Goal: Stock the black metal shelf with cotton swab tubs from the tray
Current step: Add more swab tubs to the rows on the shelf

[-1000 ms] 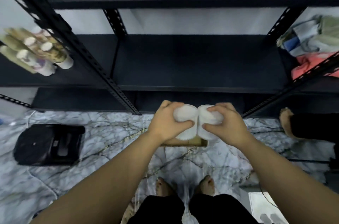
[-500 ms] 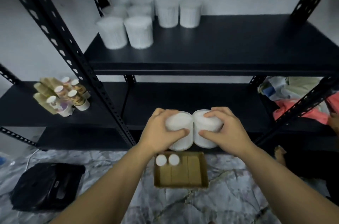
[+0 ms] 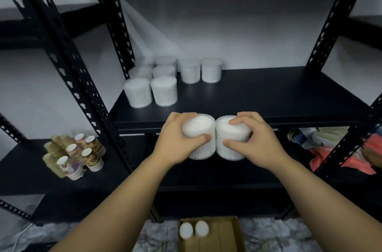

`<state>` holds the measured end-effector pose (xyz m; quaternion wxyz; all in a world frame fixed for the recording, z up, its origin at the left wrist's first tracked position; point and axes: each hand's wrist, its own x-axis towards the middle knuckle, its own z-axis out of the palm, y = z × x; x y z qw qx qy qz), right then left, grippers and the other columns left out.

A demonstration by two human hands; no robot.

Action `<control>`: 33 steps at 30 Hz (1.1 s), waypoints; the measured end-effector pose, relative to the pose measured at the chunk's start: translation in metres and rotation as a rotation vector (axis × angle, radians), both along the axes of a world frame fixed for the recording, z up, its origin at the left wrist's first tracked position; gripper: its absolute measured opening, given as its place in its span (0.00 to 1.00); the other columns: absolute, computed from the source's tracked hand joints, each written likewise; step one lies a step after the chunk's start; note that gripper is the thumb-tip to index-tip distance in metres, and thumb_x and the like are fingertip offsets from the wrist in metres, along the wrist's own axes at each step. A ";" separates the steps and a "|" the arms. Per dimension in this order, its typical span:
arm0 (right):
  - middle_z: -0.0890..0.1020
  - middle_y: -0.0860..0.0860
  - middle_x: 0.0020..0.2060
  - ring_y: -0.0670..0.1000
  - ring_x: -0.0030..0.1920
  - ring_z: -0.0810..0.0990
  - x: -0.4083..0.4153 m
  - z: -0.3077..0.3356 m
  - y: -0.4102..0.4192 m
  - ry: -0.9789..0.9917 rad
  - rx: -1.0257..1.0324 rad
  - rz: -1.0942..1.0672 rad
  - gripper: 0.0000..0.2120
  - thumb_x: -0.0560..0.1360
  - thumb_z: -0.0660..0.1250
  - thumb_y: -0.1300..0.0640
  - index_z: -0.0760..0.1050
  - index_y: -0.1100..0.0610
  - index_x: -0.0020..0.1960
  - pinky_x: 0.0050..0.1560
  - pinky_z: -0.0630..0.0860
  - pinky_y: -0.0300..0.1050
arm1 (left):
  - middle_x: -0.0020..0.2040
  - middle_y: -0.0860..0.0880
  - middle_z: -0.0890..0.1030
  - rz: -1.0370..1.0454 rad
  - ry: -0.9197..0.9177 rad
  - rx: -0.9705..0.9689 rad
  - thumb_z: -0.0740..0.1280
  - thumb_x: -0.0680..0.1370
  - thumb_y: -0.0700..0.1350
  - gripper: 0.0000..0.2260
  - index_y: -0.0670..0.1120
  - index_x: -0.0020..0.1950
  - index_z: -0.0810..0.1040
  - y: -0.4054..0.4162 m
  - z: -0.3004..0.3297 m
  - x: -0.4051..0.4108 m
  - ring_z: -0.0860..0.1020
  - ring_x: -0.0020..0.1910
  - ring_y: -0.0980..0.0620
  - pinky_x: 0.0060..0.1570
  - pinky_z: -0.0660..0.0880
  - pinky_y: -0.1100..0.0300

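My left hand grips a clear tub of white cotton swabs, and my right hand grips a second tub. The two tubs touch side by side in the air, just in front of the front edge of the black metal shelf. Several swab tubs stand in rows at the shelf's back left. Below, on the floor, a brown cardboard tray holds two more tubs in its left corner.
Small labelled bottles cluster on the lower shelf of the left unit. Folded cloths lie on the lower right shelf. Perforated black uprights frame the bay. The right part of the target shelf is bare.
Both hands have lifted the two tubs up from tray height to the level of the shelf's front edge. My view has tilted upward, bringing the stocked shelf into sight.
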<state>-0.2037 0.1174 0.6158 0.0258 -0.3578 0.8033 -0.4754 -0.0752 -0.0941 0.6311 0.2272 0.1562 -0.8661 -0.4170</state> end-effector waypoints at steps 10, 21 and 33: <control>0.69 0.40 0.65 0.41 0.65 0.72 -0.088 0.020 -0.038 0.105 -0.030 -0.008 0.23 0.65 0.81 0.47 0.79 0.43 0.57 0.60 0.66 0.30 | 0.60 0.57 0.71 0.095 0.032 -0.092 0.80 0.65 0.59 0.31 0.58 0.65 0.76 -0.027 0.017 -0.074 0.72 0.58 0.63 0.55 0.63 0.77; 0.65 0.40 0.72 0.41 0.72 0.65 -0.149 0.010 -0.050 0.173 0.008 0.093 0.31 0.65 0.81 0.46 0.75 0.43 0.65 0.69 0.64 0.36 | 0.66 0.57 0.67 0.118 -0.010 -0.134 0.79 0.66 0.58 0.32 0.59 0.68 0.73 -0.036 0.005 -0.124 0.67 0.65 0.69 0.61 0.65 0.75; 0.80 0.48 0.51 0.51 0.54 0.76 -0.154 -0.004 -0.028 0.581 -0.137 0.106 0.11 0.70 0.77 0.65 0.83 0.59 0.51 0.57 0.73 0.39 | 0.53 0.59 0.74 0.169 0.093 -0.610 0.75 0.73 0.48 0.15 0.51 0.59 0.80 -0.017 -0.001 -0.102 0.73 0.55 0.56 0.51 0.76 0.59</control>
